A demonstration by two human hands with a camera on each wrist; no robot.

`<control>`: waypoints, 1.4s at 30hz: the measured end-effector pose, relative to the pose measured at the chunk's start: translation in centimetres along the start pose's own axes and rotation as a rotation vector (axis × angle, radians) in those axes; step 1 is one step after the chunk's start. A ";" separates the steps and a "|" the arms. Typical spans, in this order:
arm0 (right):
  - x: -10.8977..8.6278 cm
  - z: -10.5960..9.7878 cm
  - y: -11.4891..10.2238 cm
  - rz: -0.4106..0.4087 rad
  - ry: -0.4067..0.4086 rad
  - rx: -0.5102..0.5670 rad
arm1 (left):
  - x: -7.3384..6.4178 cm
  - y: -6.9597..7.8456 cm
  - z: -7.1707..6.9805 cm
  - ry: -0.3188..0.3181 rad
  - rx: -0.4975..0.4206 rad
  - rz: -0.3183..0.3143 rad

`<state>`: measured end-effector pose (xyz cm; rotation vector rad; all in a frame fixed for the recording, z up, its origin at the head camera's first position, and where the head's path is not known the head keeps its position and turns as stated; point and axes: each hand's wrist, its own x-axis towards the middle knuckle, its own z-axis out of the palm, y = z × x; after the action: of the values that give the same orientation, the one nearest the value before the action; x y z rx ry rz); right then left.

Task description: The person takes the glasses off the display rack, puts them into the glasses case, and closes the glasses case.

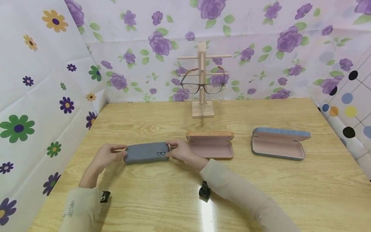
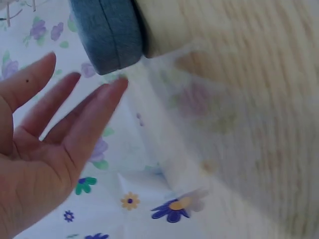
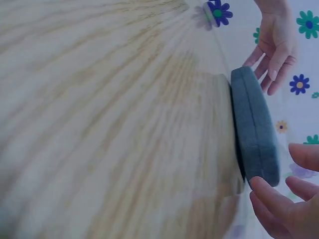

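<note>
A closed grey-blue glasses case [image 1: 146, 152] with a small glasses print near its right end lies on the wooden table. At its left end is my left hand [image 1: 105, 157], thumb and fingers spread; in the left wrist view its fairly straight fingers [image 2: 102, 112] stand just off the case [image 2: 112, 35]. My right hand [image 1: 184, 151] is at the other end. Seen from the right wrist, one fingertip [image 3: 258, 183] touches or nearly touches the case's [image 3: 255, 129] lower edge, while the thumb stays apart from it.
Right of my hand sits an open orange glasses case [image 1: 210, 149], and farther right an open blue one [image 1: 278, 146]. Behind them a wooden stand [image 1: 202, 111] carries dark-framed glasses [image 1: 200, 87] and a thin-rimmed pair [image 1: 213, 103]. Flowered cloth [image 1: 139, 64] hangs behind.
</note>
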<state>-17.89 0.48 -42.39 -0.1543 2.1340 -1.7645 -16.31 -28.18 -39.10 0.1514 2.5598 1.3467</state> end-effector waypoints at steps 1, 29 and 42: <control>-0.1 -0.2 -0.1 -0.002 0.007 -0.004 | 0.0 0.2 0.1 0.022 0.025 0.006; -3.8 -4.6 -2.8 -0.092 0.032 0.013 | 0.7 6.1 4.5 0.273 0.063 0.212; -5.4 -7.0 -3.5 -0.214 0.061 -0.095 | 1.3 8.4 6.5 0.246 -0.088 0.248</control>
<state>-15.80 7.94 -36.86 -0.3708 2.3213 -1.8038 -16.06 -17.93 -35.94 0.3146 2.7486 1.6583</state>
